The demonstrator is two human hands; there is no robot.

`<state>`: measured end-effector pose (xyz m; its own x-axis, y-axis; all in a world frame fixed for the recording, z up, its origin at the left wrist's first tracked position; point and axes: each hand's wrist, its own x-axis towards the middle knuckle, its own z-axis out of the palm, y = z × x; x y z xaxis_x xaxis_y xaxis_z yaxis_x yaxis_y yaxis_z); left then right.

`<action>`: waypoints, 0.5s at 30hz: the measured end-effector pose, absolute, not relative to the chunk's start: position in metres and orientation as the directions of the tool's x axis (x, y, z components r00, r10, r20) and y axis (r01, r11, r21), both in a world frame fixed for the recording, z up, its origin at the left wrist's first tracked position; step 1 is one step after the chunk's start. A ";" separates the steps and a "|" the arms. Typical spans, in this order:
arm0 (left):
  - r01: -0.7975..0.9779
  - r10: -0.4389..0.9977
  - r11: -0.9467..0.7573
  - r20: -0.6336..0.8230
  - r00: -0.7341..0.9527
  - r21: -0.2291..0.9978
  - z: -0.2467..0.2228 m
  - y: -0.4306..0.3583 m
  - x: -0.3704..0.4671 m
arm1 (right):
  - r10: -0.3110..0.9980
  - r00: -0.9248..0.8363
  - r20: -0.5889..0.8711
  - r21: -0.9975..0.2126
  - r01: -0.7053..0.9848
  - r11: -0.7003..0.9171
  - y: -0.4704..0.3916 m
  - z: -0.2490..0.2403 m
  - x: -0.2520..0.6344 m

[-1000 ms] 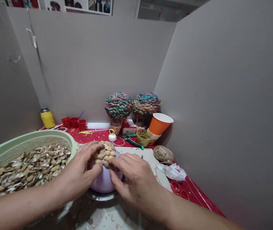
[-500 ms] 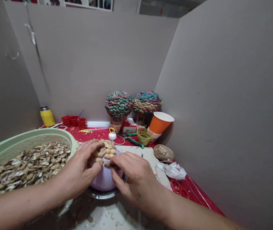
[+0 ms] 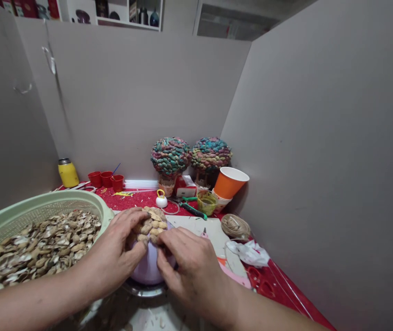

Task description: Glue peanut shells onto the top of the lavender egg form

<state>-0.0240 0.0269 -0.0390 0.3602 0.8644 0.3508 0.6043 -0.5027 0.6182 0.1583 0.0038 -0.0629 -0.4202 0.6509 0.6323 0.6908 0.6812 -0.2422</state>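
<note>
A green basket [image 3: 61, 204] holds bumpy loose shells [image 3: 54, 248]. Well in from the worktop's [image 3: 134, 200] back edge, the left hand [image 3: 122, 239] cups, wide, rough peanut shells [image 3: 155, 225] on a smooth, round purple ball [image 3: 148, 267]. The right hand [image 3: 194, 262] bunches beside them; any pinch is hidden. It seems a pressing step, needing gentle pushes.

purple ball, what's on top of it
Peanut shells sit on the upper part of the purple ball. Whatever lies under the left hand and right hand is hidden.
</note>
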 end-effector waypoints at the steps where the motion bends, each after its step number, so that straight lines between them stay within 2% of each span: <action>1: 0.604 0.863 -0.504 0.349 0.364 0.617 -0.039 0.027 -0.024 | 0.653 -0.423 0.628 -0.242 0.692 0.680 0.004 -0.063 0.158; 11: 0.608 0.872 -0.487 0.321 0.368 0.626 -0.041 0.026 -0.024 | 0.628 -0.468 0.621 -0.180 0.695 0.696 0.003 -0.062 0.160; 15: 0.609 0.857 -0.515 0.353 0.375 0.604 -0.045 0.028 -0.025 | 0.624 -0.469 0.625 -0.224 0.659 0.719 0.004 -0.062 0.163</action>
